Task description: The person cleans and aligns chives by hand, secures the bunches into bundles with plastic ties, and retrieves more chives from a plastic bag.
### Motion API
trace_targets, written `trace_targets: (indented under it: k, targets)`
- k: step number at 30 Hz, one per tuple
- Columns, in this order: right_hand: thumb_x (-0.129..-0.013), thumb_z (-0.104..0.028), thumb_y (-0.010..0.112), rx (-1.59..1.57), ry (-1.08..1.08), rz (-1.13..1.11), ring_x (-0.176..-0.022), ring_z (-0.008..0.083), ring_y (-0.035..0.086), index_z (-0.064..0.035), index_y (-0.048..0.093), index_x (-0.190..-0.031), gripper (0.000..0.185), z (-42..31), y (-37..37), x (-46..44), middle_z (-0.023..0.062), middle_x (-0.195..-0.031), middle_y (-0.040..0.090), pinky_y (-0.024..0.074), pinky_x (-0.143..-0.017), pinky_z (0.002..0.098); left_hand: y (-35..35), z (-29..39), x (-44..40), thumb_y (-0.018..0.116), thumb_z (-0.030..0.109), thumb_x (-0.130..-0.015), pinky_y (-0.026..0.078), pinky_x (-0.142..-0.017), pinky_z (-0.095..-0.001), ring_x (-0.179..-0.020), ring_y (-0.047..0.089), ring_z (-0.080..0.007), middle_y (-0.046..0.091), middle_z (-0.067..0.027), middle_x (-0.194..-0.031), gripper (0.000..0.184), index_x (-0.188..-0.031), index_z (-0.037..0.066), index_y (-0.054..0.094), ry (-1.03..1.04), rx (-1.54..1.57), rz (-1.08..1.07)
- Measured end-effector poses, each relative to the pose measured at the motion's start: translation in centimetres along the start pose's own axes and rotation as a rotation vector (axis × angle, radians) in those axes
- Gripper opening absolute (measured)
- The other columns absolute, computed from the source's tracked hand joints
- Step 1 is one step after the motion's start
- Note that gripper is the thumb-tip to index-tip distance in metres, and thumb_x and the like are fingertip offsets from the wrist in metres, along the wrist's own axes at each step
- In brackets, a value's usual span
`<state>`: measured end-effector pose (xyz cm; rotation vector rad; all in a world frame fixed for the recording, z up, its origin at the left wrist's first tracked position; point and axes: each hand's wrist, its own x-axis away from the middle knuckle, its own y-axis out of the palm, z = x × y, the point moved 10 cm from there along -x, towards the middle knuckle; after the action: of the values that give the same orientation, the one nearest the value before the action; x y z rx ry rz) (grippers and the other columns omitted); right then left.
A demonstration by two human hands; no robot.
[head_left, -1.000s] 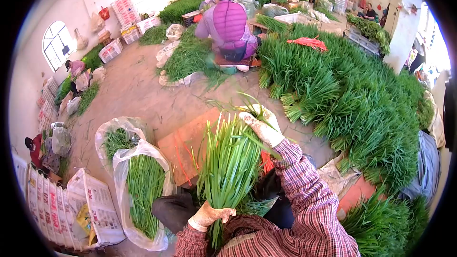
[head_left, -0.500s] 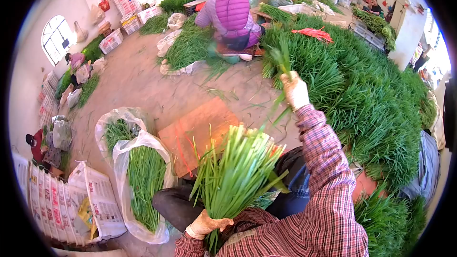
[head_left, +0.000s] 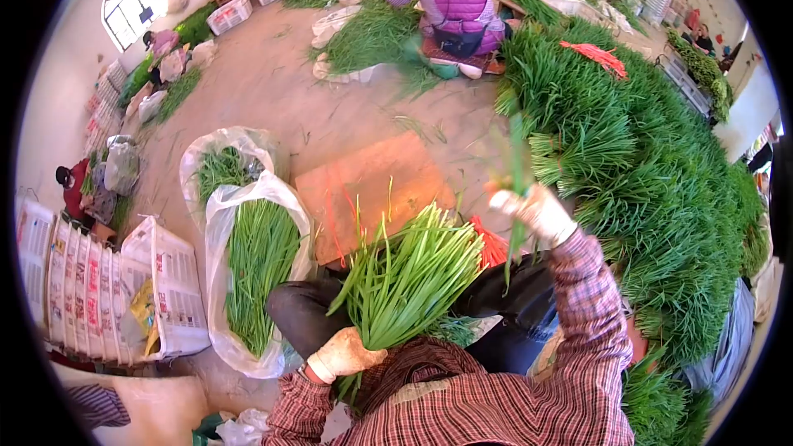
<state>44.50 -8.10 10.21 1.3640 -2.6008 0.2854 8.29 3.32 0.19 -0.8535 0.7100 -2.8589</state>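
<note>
My left hand (head_left: 347,355), in a pale work glove, is closed around the lower part of a thick bunch of chives (head_left: 413,281). The bunch fans out over my lap, its cut ends pointing up and right. My right hand (head_left: 537,211), also gloved, is raised to the right of the bunch and apart from it. Its fingers are closed on a few loose chives (head_left: 517,235), blurred by motion. Red ties (head_left: 491,244) lie just behind the bunch, near a wooden board (head_left: 376,190) on the floor.
A clear plastic bag (head_left: 260,272) packed with chives stands left of my knee, beside stacked white crates (head_left: 124,306). A large heap of chives (head_left: 652,223) fills the right side, with red ties (head_left: 595,58) on top. A person in a purple vest (head_left: 458,0) sits ahead.
My right hand has come down and closer to the bunch with its few chives. The bunch in my left hand leans a little lower. The camera view has shifted.
</note>
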Motion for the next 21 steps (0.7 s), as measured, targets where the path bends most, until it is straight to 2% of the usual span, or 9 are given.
trace_targets:
  k: [2, 5, 8, 10, 12, 14, 16, 19, 21]
  targets:
    - [-0.087, -0.047, 0.079, 0.370, -0.008, -0.175, -0.088, 0.0239, 0.069, -0.0013, 0.058, -0.136, 0.070, 2.0, 5.1, 0.3, 0.0116, -0.096, 0.074, 0.0536, -0.081, 0.0378, -0.4, 0.8, 0.3, 0.072, 0.028, -0.087, 0.056, -0.069, -0.0383, -0.074, 0.069, -0.0310, 0.073, -0.0133, -0.086, 0.031, -0.102, 0.001, 0.070, 0.283, -0.375, 0.057]
    - [-0.096, -0.057, 0.059, 1.009, -0.084, -0.244, -0.093, 0.0405, 0.068, -0.0136, 0.059, -0.138, 0.060, 5.0, 9.9, -0.5, 0.0253, -0.097, 0.069, 0.0540, -0.084, 0.0451, -1.2, 2.0, 1.6, 0.067, 0.024, -0.086, 0.056, -0.072, -0.0413, -0.082, 0.069, -0.0353, 0.073, -0.0134, -0.096, 0.030, -0.110, 0.005, 0.069, 0.400, -0.592, 0.111]
    - [-0.099, -0.050, 0.054, 1.118, -0.251, -0.043, -0.091, 0.0384, 0.069, -0.0146, 0.063, -0.126, 0.046, 7.2, 8.2, -2.5, 0.0199, -0.096, 0.071, 0.0542, -0.081, 0.0471, -2.8, 3.7, 3.3, 0.064, 0.020, -0.085, 0.057, -0.076, -0.0405, -0.089, 0.069, -0.0317, 0.071, -0.0115, -0.104, 0.031, -0.113, 0.008, 0.067, 0.436, -0.691, 0.167]
    - [-0.098, -0.043, 0.058, 0.929, -0.302, 0.095, -0.083, 0.0375, 0.069, -0.0134, 0.067, -0.113, 0.035, 8.0, 5.5, -3.5, 0.0172, -0.092, 0.071, 0.0559, -0.073, 0.0447, -4.0, 5.3, 5.1, 0.060, 0.015, -0.084, 0.057, -0.066, -0.0396, -0.073, 0.068, -0.0292, 0.068, -0.0104, -0.081, 0.018, -0.099, 0.009, 0.067, 0.642, -0.749, 0.330]
    - [-0.098, -0.042, 0.061, 1.001, -0.126, 0.272, -0.077, 0.0345, 0.070, -0.0111, 0.067, -0.116, 0.037, 6.2, 2.0, -3.0, 0.0166, -0.086, 0.071, 0.0561, -0.072, 0.0412, -4.6, 4.1, 5.4, 0.060, 0.014, -0.083, 0.056, -0.064, -0.0385, -0.073, 0.067, -0.0282, 0.066, -0.0089, -0.079, 0.016, -0.097, 0.010, 0.066, 0.584, -0.744, 0.313]
    - [-0.098, -0.041, 0.063, 0.448, 0.058, 0.323, -0.073, 0.0282, 0.071, -0.0083, 0.067, -0.119, 0.039, 7.8, -1.6, -3.4, 0.0136, -0.081, 0.072, 0.0558, -0.073, 0.0373, -5.1, 4.0, 6.1, 0.061, 0.015, -0.083, 0.055, -0.061, -0.0406, -0.068, 0.066, -0.0301, 0.066, -0.0106, -0.076, 0.013, -0.093, 0.009, 0.067, 0.566, -0.751, 0.294]
    - [-0.097, -0.040, 0.066, 0.543, 0.140, 0.252, -0.075, 0.0214, 0.070, -0.0086, 0.068, -0.121, 0.040, 7.8, -1.6, -3.3, 0.0107, -0.086, 0.073, 0.0550, -0.073, 0.0328, -6.2, 3.6, 6.1, 0.064, 0.018, -0.081, 0.055, -0.059, -0.0436, -0.064, 0.066, -0.0333, 0.065, -0.0133, -0.072, 0.015, -0.089, 0.007, 0.067, 0.380, -0.714, 0.253]
    - [-0.089, -0.055, 0.072, 0.135, 0.012, -0.205, -0.110, 0.0279, 0.066, -0.0082, 0.066, -0.130, 0.062, 8.0, 6.0, -2.3, 0.0164, -0.117, 0.070, 0.0499, -0.097, 0.0337, -7.3, 2.3, 5.7, 0.070, 0.023, -0.075, 0.056, -0.061, -0.0459, -0.067, 0.068, -0.0368, 0.067, -0.0166, -0.072, 0.021, -0.084, 0.004, 0.066, 0.148, -0.769, 0.147]
    - [-0.080, -0.067, 0.073, 0.783, -0.028, -0.518, -0.136, 0.0360, 0.048, -0.0060, 0.049, -0.147, 0.094, 4.5, 11.4, -0.5, 0.0218, -0.146, 0.052, 0.0368, -0.115, 0.0423, -8.4, 4.2, 5.9, 0.070, 0.023, -0.074, 0.056, -0.061, -0.0456, -0.067, 0.068, -0.0366, 0.067, -0.0162, -0.071, 0.020, -0.082, 0.005, 0.065, 0.135, -0.809, 0.160]
